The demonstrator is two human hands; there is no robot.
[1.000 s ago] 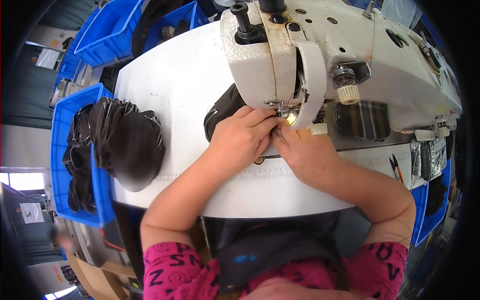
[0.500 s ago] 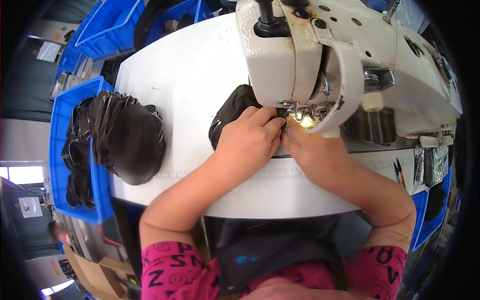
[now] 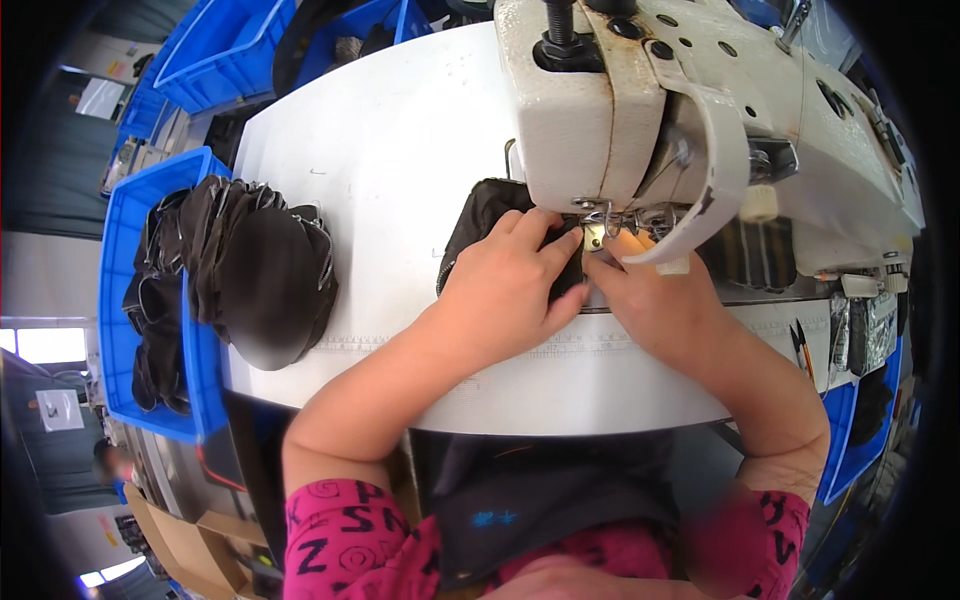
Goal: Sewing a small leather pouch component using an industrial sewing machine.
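Observation:
A black fabric piece with a zipper edge (image 3: 484, 207) lies on the white table, left of the needle area of a sewing machine (image 3: 570, 130). My left hand (image 3: 505, 285) rests over this piece and grips it, index finger and thumb apart around its right edge. At the presser foot (image 3: 608, 222), my right hand (image 3: 660, 300) has its fingers bent together just right of the fabric. What its fingertips hold, if anything, is hidden. Between the two hands a small bright metal plate (image 3: 595, 238) shows under the foot.
At the left, a blue bin (image 3: 210, 390) carries a heap of black zippered pieces (image 3: 270, 280) that spills onto the table. A printed ruler strip (image 3: 400, 342) runs along the near edge. Pens (image 3: 801, 348) and a clear packet (image 3: 872, 330) lie at the right.
My left thumb has spread away from the fingers, and the hands are slightly farther apart. The fabric has turned a little and the metal plate under the foot is now uncovered.

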